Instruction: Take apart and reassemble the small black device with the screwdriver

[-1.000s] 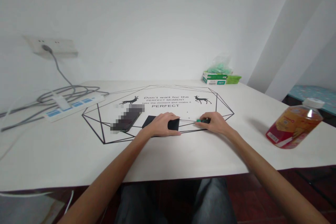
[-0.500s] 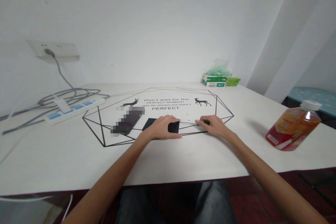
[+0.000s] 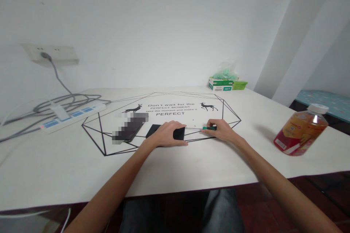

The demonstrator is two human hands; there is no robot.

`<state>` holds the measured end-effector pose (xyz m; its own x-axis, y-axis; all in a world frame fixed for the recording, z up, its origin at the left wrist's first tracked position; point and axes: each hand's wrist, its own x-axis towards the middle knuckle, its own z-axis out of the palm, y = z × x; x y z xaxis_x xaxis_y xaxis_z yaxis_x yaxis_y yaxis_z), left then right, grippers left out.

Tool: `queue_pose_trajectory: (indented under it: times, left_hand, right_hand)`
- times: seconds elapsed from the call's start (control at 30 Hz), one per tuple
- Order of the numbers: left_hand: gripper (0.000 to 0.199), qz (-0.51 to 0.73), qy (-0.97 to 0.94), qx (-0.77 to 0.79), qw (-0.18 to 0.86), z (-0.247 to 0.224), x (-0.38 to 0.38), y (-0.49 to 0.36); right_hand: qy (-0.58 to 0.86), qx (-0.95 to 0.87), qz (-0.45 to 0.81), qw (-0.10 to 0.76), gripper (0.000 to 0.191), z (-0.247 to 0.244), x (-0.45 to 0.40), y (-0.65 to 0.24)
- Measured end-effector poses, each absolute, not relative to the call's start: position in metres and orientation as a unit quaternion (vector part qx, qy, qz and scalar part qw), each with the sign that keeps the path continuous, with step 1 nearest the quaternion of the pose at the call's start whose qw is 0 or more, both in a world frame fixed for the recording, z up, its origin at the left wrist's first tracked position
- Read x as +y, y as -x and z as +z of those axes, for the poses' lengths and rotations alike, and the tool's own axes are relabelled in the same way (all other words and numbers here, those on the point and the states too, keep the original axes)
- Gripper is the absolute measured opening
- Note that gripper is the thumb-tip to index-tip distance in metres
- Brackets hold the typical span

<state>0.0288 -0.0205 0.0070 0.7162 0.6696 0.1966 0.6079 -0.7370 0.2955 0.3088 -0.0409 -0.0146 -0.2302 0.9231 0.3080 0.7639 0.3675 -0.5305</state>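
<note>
Since half a second ago the fingers of the right hand (image 3: pixel 222 130) have shifted on the green tool (image 3: pixel 210 128), baring more of its handle, and the whole view has slid slightly toward 9 o'clock; the left hand (image 3: pixel 168 133) keeps its grip on the black box (image 3: pixel 179 134).

The left fingers are spread across the box, thumb along its 6 o'clock edge and forefinger along its 12 o'clock edge, parted just by its width. The box lies on the worktop (image 3: pixel 191 169) beneath that palm.

The right fingers are narrow, curled round the tool at 3 o'clock from the box. A thin line, seemingly its shaft, runs toward 9 o'clock from the handle; whether it touches the box I cannot tell.

From the box, a phone (image 3: pixel 136 133) lies near at 9 o'clock, the bottle (image 3: pixel 299 131) stands well apart at 3, and cartons (image 3: pixel 218 83) sit at 2
</note>
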Motion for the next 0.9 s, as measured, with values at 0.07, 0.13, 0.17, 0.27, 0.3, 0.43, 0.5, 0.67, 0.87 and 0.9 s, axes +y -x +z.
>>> queue_pose_trajectory:
  times: [0.07,0.13,0.17,0.27,0.3,0.43,0.5,0.67,0.87,0.9]
  left_hand:
    - [0.078,0.149,-0.920,0.347,0.107,0.006,-0.020,-0.029]
    - [0.078,0.158,-0.919,0.344,0.108,0.006,-0.020,-0.029]
    - [0.077,0.166,-0.919,0.341,0.109,0.005,-0.020,-0.029]
    - [0.071,0.196,-0.914,0.336,0.115,0.005,-0.021,-0.031]
    - [0.070,0.205,-0.911,0.338,0.116,0.006,-0.022,-0.032]
    - [0.061,0.250,-0.896,0.353,0.106,0.004,-0.022,-0.036]
    - [0.048,0.278,-0.887,0.356,0.099,0.002,-0.020,-0.037]
    - [0.022,0.316,-0.873,0.364,0.077,-0.003,-0.013,-0.039]
    - [0.016,0.292,-0.886,0.355,0.059,-0.004,-0.010,-0.039]
    - [0.017,0.289,-0.887,0.357,0.052,-0.004,-0.009,-0.038]
  right_hand:
    - [0.548,-0.772,0.132,0.293,0.042,-0.014,-0.041,-0.308]
    - [0.551,-0.771,0.125,0.293,0.040,-0.014,-0.041,-0.307]
    - [0.552,-0.771,0.120,0.294,0.038,-0.015,-0.041,-0.307]
    - [0.556,-0.767,0.115,0.298,0.037,-0.015,-0.040,-0.307]
    - [0.558,-0.766,0.115,0.298,0.037,-0.015,-0.040,-0.307]
    - [0.563,-0.761,0.112,0.302,0.036,-0.013,-0.041,-0.307]
    - [0.562,-0.760,0.115,0.306,0.036,-0.012,-0.042,-0.306]
    - [0.544,-0.764,0.139,0.317,0.035,-0.011,-0.044,-0.301]
    - [0.530,-0.766,0.145,0.335,0.035,-0.012,-0.044,-0.300]
    - [0.531,-0.763,0.144,0.338,0.035,-0.011,-0.043,-0.301]
